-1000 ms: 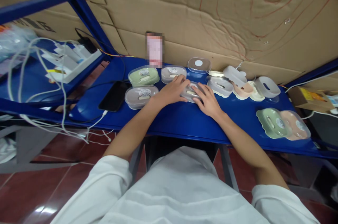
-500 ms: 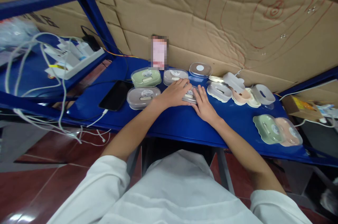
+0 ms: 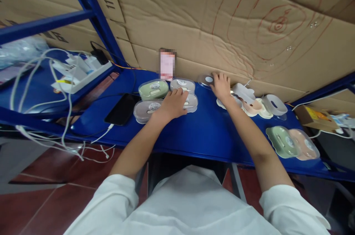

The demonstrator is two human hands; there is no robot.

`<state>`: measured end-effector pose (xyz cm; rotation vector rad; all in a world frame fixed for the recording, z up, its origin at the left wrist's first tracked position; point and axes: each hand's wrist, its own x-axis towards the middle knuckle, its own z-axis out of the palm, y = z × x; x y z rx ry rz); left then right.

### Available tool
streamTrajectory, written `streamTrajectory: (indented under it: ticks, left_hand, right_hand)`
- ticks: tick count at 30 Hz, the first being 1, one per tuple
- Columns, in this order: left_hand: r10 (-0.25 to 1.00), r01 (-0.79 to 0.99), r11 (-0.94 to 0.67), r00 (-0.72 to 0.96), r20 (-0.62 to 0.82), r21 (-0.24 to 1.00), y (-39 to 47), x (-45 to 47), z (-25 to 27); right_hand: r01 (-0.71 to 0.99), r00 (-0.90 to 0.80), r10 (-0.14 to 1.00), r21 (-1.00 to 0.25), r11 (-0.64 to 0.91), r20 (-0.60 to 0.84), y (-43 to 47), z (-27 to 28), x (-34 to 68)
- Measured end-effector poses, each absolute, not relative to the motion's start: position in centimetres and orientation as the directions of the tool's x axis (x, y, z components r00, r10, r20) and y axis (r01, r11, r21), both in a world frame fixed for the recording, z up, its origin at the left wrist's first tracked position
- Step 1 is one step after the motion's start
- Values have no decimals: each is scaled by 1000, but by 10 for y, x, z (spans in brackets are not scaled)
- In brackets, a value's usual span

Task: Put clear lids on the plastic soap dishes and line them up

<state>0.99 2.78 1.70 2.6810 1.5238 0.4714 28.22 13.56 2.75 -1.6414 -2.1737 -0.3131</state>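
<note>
Clear-lidded oval boxes, which look like soap boxes, stand on the blue shelf. My left hand (image 3: 175, 104) is over the left end of a grey soap box (image 3: 192, 102), its fingers on the far side and its thumb at the front edge. Beside that hand are another grey soap box (image 3: 145, 112), a green one (image 3: 153, 90) and a pale grey one behind (image 3: 183, 85). Farther back, my right hand (image 3: 221, 86) reaches over the right end of a loose clear lid (image 3: 203, 80) with a white round sticker. Its fingers are apart and partly cover the lid.
Open box parts (image 3: 253, 107) lie right of my right forearm. Green (image 3: 281, 140) and peach (image 3: 303, 144) lidded boxes are at the front right. A black phone (image 3: 122, 109) with a cable lies left. Cardboard (image 3: 180, 17) stands behind; a power strip (image 3: 85, 74) is at far left.
My right hand has left the grey soap box and moved back and right to the clear lid. The box has shifted left and back under my left hand.
</note>
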Motion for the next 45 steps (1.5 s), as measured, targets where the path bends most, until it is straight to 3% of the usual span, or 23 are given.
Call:
streamTrajectory:
  ticks: [5,11,14,17,20,23,26,34,36,40,45]
  left_hand:
    - [868,871,-476,443,226,122,24,14,21]
    - [880,888,-452,429,206,81,22,16,24]
    - [848,863,-494,451,278,108,19,24,26]
    - [725,727,-673,610,320,138,12,41,28]
    - [603,582,-797,747,281,164,3,57,23]
    - [553,530,-833,804,220,158,0,65,13]
    - [545,511,-836,819,183,201,4,65,7]
    - [558,495,-812,814,161,309,12,59,8]
    - [555,494,-817,814,173,297,12,59,7]
    - [545,507,-836,812,209,211,9,65,4]
    - [565,543,-825,787,248,155,4,79,-2]
  right_hand:
    - [937,-260,846,-88,337,465,98,22,279]
    - [845,-492,793,-24,535,359,5,6,291]
    - [745,-605,740,-120,657,293,-21,-2,297]
    - [646,-658,697,-264,717,284,-23,0,311]
    - [746,-504,789,-284,603,353,-13,9,338]
    - [928,-260,878,-147,342,401,-3,15,367]
    - [975,-168,918,-77,209,359,3,11,383]
    - [958,-181,929,-156,241,322,7,1,384]
    - [938,-191,934,-223,265,302,6,3,386]
    - [811,-190,931,-484,329,313,2,16,389]
    - [760,-159,917,-548,351,366,-10,30,376]
